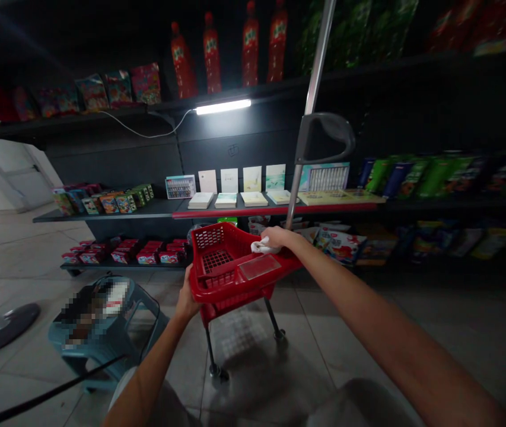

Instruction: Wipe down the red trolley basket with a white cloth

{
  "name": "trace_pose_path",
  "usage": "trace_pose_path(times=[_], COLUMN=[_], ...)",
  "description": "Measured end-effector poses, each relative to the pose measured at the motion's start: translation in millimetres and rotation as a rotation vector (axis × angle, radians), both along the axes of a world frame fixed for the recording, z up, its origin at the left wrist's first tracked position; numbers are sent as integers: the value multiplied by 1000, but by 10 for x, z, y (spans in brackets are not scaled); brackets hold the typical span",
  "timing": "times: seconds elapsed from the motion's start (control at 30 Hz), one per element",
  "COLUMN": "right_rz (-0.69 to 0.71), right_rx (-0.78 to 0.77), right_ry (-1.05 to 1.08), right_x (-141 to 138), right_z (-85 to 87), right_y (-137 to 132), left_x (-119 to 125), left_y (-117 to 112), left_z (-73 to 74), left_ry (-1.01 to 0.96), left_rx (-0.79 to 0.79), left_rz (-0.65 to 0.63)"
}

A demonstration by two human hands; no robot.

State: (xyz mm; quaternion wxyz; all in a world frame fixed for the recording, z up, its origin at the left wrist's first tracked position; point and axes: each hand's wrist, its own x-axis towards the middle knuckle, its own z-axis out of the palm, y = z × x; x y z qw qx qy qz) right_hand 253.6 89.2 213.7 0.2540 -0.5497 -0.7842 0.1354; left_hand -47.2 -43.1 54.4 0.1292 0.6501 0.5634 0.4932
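A small red plastic shopping cart (217, 290) stands in front of me on thin legs with casters. My left hand (185, 299) grips the cart's near left edge, its fingers partly hidden behind the wall. With my right hand (278, 236) closed round a crumpled white cloth (265, 245), I touch the cart's far right rim. Beside the cloth lies a flat rectangular panel (259, 267) in the cart's handle end. The basket's grid floor shows through the open top. Behind the right hand a metal pole (299, 172) with a grey loop handle rises past the shelves.
A dark shelf unit fills the background, holding books (229, 200), red drink bottles (250, 44), boxes and snack bags (344, 246). A lit tube lamp (223, 107) hangs under the upper shelf. At left stand a blue-grey stool (134, 296) with things on it and a round pole base (6, 329).
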Motion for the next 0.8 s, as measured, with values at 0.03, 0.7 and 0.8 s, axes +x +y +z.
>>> trace_pose_path(times=[0.03, 0.7, 0.8], right_rz=[-17, 665, 476], right_rx=[6, 276, 377], right_ry=[7, -33, 39], right_x=[27, -429, -3], right_z=[-17, 77, -131], right_y=[-20, -1398, -1406], left_x=[1, -57, -73], left_y=[0, -18, -15], left_z=[3, 31, 53], left_ry=[-14, -79, -67], left_rx=[-18, -44, -29], left_rz=[-7, -25, -52])
